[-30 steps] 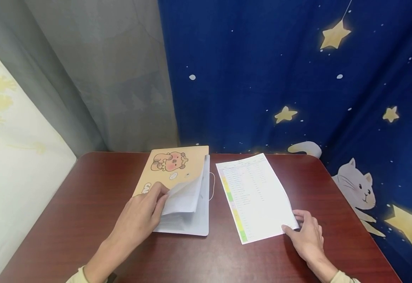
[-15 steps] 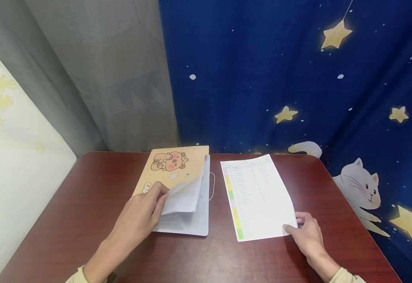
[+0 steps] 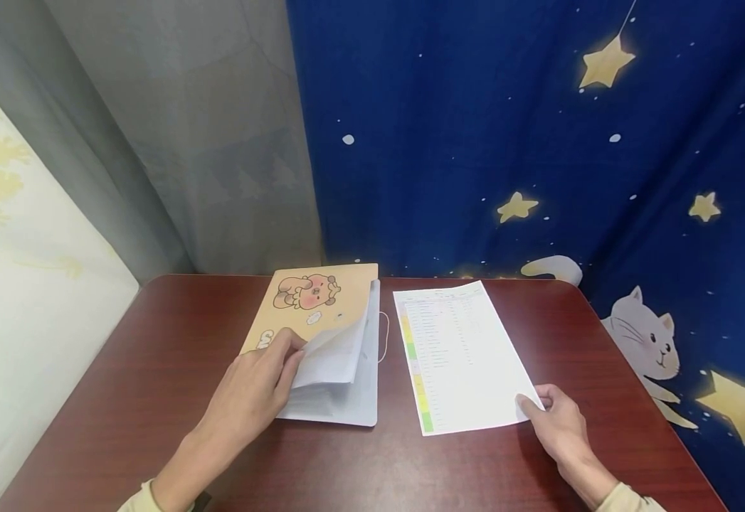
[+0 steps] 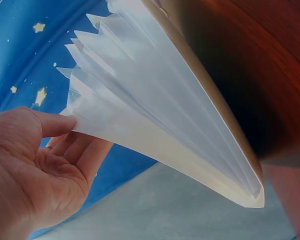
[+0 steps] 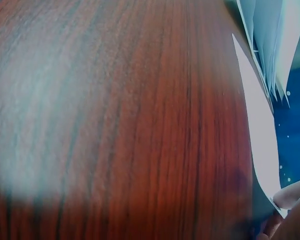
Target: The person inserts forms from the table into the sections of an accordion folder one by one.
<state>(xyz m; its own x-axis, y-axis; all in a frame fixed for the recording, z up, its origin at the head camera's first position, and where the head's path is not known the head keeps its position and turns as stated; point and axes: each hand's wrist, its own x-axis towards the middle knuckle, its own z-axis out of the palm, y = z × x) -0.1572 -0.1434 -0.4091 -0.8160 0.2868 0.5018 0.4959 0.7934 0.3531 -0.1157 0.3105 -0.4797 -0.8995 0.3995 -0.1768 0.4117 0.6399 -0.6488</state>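
Note:
A folder (image 3: 321,284) with a tan cover and a cartoon bear lies on the table, its cover partly lifted. My left hand (image 3: 253,384) pinches the raised cover's near edge between thumb and fingers. Several clear plastic sleeves (image 4: 120,60) fan out inside the folder in the left wrist view. To the right, my right hand (image 3: 561,423) grips the lower right corner of a printed paper sheet (image 3: 474,355). Coloured blocks run down the sheet's left side. In the right wrist view the sheet (image 5: 262,135) appears nearly edge-on, tilted off the tabletop, with fingertips (image 5: 292,194) at its corner.
A thin white elastic cord (image 3: 385,338) loops out from the folder's right edge, between folder and sheet. The reddish-brown wooden table (image 3: 359,469) ends at a blue star-patterned curtain (image 3: 436,142) and a grey curtain (image 3: 218,142).
The sheet has turned slightly, its lower left corner shifting left, after a brief drift right half a second ago. My right hand has moved slightly right. My left hand and the folder stay put.

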